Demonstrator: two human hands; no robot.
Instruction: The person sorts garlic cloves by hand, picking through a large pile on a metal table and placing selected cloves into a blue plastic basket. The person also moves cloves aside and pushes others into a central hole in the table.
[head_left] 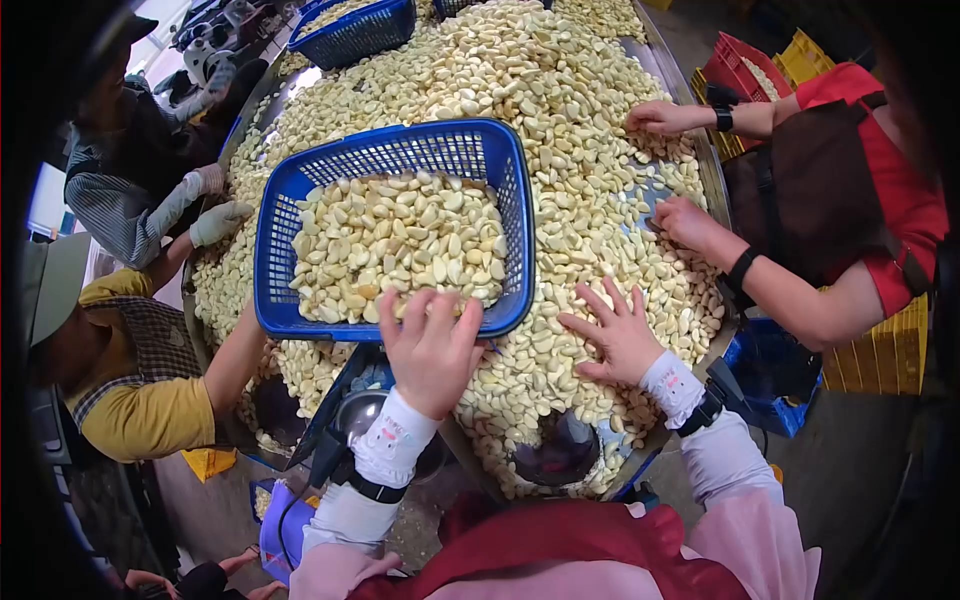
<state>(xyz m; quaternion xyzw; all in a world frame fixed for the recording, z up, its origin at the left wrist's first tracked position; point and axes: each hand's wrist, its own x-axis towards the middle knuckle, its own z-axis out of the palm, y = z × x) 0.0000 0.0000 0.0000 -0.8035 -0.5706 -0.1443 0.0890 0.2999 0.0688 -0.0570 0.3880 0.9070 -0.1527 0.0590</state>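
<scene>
Pale peeled garlic cloves (590, 150) lie in a deep layer over the table. A blue plastic basket (518, 190) with slotted walls, partly filled with garlic cloves, sits at the left middle. My left hand (432, 350) grips its near rim, fingers curled over the edge toward the cloves inside. To the right, my right hand (622, 335) lies on the loose cloves with its fingers spread, holding nothing. Both wrists have white cuffs and black bands. What is under the basket is hidden.
A co-worker in red (840, 190) has both hands among the cloves at right; others work along the left side. Another blue basket (355, 38) stands at the back. A dark round bowl (556, 452) sits at the near edge. A blue crate (765, 375) is at lower right.
</scene>
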